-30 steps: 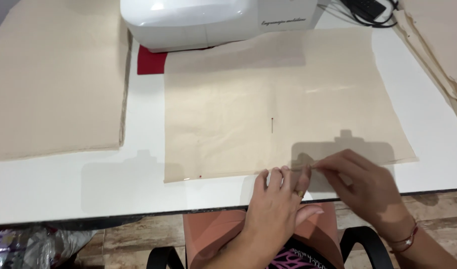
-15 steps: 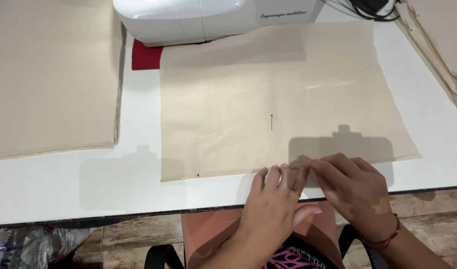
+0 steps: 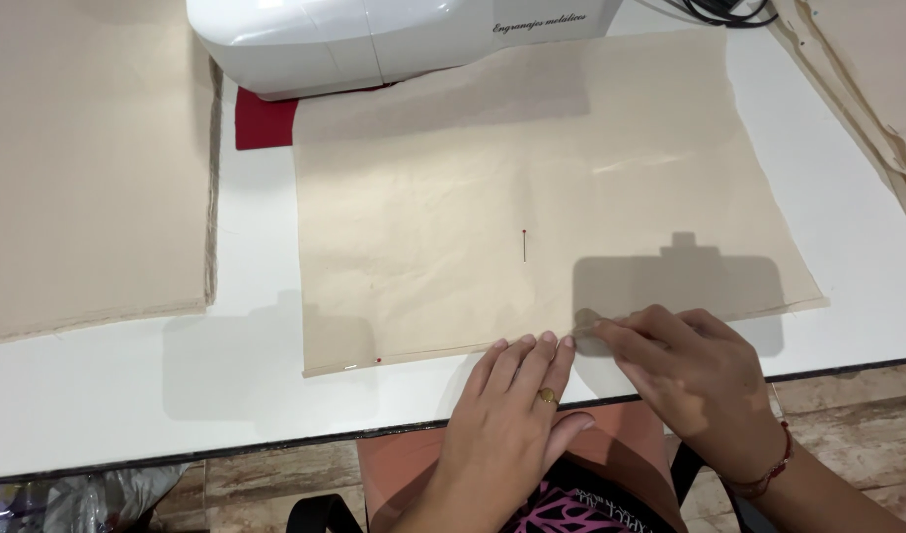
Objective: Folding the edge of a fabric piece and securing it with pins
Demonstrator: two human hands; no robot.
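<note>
The beige fabric panel point(image 3: 532, 197) lies flat on the white tabletop point(image 3: 127, 395), its near edge at 6 o'clock. The left hand point(image 3: 512, 415) rests flat and unclenched on that edge; just beside it at 3 o'clock, the right hand point(image 3: 695, 370) pinches the hem with its fingertips point(image 3: 601, 328).

Sewing workroom: white sewing machine point(image 3: 394, 39), cut beige fabric panels point(image 3: 88, 168) on white table point(image 3: 177, 415).
</note>
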